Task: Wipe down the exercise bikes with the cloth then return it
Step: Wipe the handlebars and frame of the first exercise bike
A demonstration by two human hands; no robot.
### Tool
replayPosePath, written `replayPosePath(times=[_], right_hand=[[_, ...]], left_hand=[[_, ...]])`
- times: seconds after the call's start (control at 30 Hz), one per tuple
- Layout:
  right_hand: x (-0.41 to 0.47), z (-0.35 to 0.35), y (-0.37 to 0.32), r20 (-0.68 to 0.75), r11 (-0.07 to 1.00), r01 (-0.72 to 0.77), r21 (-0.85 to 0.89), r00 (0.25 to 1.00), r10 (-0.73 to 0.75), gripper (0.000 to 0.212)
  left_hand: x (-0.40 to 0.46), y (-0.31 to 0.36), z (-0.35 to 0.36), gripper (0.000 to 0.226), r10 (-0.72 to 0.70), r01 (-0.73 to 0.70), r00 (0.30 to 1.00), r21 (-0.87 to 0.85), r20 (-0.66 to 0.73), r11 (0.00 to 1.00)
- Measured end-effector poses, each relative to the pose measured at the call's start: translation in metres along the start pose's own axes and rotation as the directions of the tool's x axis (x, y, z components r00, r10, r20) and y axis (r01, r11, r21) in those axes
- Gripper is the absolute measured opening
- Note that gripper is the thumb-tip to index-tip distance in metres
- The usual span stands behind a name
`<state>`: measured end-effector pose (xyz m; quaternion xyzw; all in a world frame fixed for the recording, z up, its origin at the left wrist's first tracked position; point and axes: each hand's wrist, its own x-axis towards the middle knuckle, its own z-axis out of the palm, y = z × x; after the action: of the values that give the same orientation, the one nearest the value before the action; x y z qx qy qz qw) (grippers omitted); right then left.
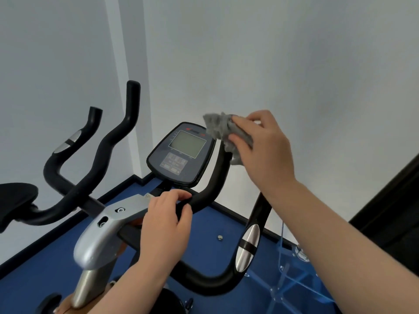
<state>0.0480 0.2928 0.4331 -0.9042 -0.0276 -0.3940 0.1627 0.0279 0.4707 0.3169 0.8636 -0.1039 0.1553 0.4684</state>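
A grey cloth [221, 129] is bunched over the upper end of a black handlebar [216, 177] on the near exercise bike, and my right hand [263, 150] grips it there. My left hand [166, 219] is wrapped around the lower bend of the same handlebar, just below the console [181, 151] with its grey screen. The silver stem [102, 236] of the bike runs down to the lower left. A second black handlebar branch [247, 245] with a silver sensor pad curves under my right forearm.
A second bike stands at the left, with its black handlebars [108, 143] and a black seat [15, 200] at the frame edge. White walls meet in a corner behind. The floor [45, 257] is blue. A dark panel [390, 211] stands at the right.
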Motion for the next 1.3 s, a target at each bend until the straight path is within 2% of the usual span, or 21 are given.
replayPosePath(times=[0.07, 0.17, 0.23, 0.37, 0.43, 0.57, 0.67, 0.77, 0.9, 1.0, 1.07, 1.13, 1.2, 1.3], right_hand=[[0.003, 0.014, 0.000, 0.118, 1.000, 0.012, -0.023, 0.993, -0.009, 0.023], [-0.023, 0.034, 0.006, 0.213, 0.995, -0.012, 0.096, 0.977, -0.009, 0.006], [-0.046, 0.041, 0.006, 0.243, 0.998, 0.045, 0.042, 0.969, -0.054, 0.012], [-0.034, 0.030, 0.009, 0.321, 0.994, -0.028, 0.103, 0.947, -0.007, 0.019], [-0.021, 0.026, 0.011, 0.272, 0.981, -0.095, 0.170, 0.961, 0.045, 0.020], [-0.048, 0.043, -0.003, 0.238, 0.964, -0.219, 0.150, 0.954, 0.180, 0.022], [-0.071, 0.045, -0.012, 0.259, 0.990, -0.093, 0.104, 0.964, 0.063, 0.020], [-0.052, 0.032, -0.003, 0.312, 0.986, -0.060, 0.154, 0.950, 0.009, 0.020], [-0.048, 0.033, -0.002, 0.227, 0.987, -0.132, 0.095, 0.968, 0.108, 0.022], [-0.089, 0.043, -0.031, 0.208, 0.996, -0.064, 0.064, 0.977, 0.050, 0.020], [-0.104, 0.044, -0.040, 0.246, 0.994, -0.030, 0.103, 0.969, 0.003, 0.018], [-0.092, 0.038, -0.032, 0.296, 0.979, -0.079, 0.188, 0.955, 0.020, 0.019], [-0.071, 0.031, -0.017, 0.302, 0.973, -0.111, 0.203, 0.952, 0.045, 0.018], [-0.062, 0.033, -0.010, 0.273, 0.987, -0.133, 0.086, 0.956, 0.105, 0.022]], left_hand=[[0.000, 0.000, -0.001, 0.018, 0.007, -0.007, 1.000, -0.008, 0.007, 1.000], [-0.002, -0.004, -0.003, 0.020, -0.001, 0.002, 1.000, -0.051, 0.019, 0.999], [-0.002, -0.007, -0.004, 0.019, -0.017, 0.019, 1.000, -0.070, 0.025, 0.997], [-0.002, -0.007, -0.005, 0.019, -0.039, 0.040, 0.999, -0.068, 0.016, 0.997], [-0.002, -0.006, -0.004, 0.019, -0.052, 0.052, 0.999, -0.058, 0.013, 0.997], [-0.001, -0.004, -0.003, 0.019, -0.062, 0.062, 0.998, -0.049, 0.003, 0.997], [-0.002, -0.004, -0.004, 0.019, -0.064, 0.064, 0.998, -0.042, -0.006, 0.997], [-0.001, -0.005, -0.003, 0.018, -0.080, 0.080, 0.997, -0.052, 0.005, 0.995], [0.000, -0.007, -0.001, 0.016, -0.149, 0.148, 0.989, -0.077, -0.009, 0.986], [0.001, -0.009, -0.005, 0.016, -0.217, 0.206, 0.975, -0.176, -0.047, 0.963], [-0.001, -0.007, -0.012, 0.018, -0.274, 0.247, 0.958, -0.246, -0.085, 0.937], [-0.008, -0.004, -0.023, 0.018, -0.308, 0.266, 0.944, -0.278, -0.119, 0.923], [-0.023, -0.003, -0.038, 0.016, -0.283, 0.245, 0.950, -0.244, -0.134, 0.938], [-0.053, -0.008, -0.058, 0.018, -0.261, 0.245, 0.955, -0.123, -0.143, 0.962]])
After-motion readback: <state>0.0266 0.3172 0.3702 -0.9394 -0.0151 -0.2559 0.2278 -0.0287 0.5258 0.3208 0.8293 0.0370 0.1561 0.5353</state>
